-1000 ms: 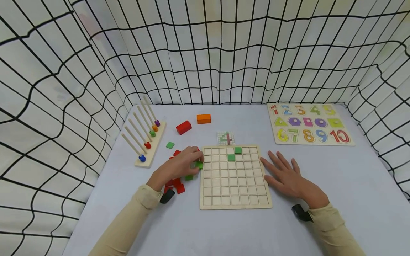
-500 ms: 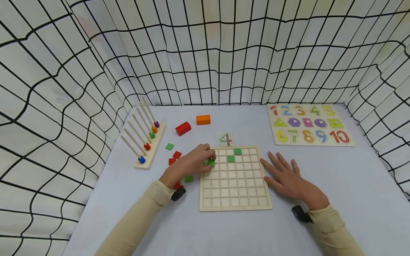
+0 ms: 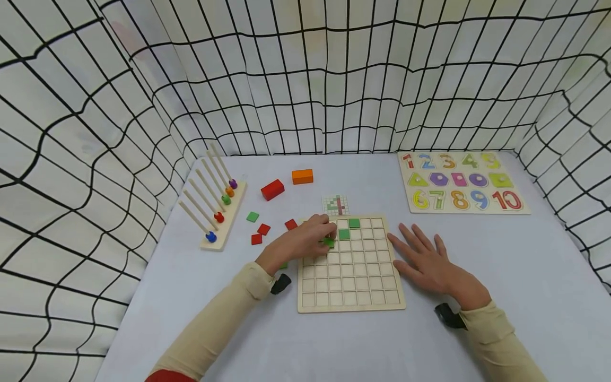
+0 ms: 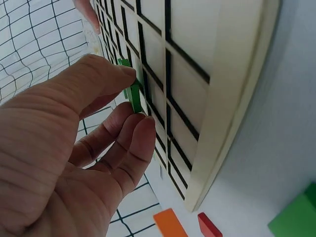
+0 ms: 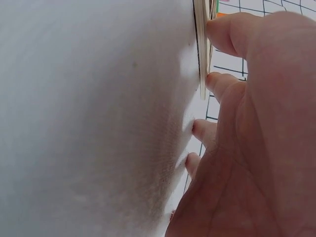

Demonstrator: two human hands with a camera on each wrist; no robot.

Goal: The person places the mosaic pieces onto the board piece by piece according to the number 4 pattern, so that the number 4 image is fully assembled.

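My left hand [image 3: 305, 239] is over the upper left part of a wooden grid board [image 3: 353, 284]. Between thumb and fingers it pinches a green square tile [image 4: 134, 97], close to the cells in the left wrist view; whether the tile touches them I cannot tell. Two more green tiles lie in cells, one in the top row [image 3: 354, 223] and another green tile [image 3: 344, 234] diagonally below it. My right hand [image 3: 425, 262] lies with fingers spread, thumb and index fingertip against the board's right edge. The left forearm hides part of the loose tiles.
Behind the board lies a small pattern card [image 3: 335, 205]. Loose red tiles [image 3: 256, 239] and a green tile [image 3: 252, 216] are left of it. A peg stand [image 3: 224, 217], a red block [image 3: 272, 189], an orange block [image 3: 302, 176] and a number puzzle [image 3: 465, 183] stand farther back.
My left hand has carried the green tile rightward from the board's left edge to over its cells. Red tiles behind the hand have come into view. The right hand stays in place.
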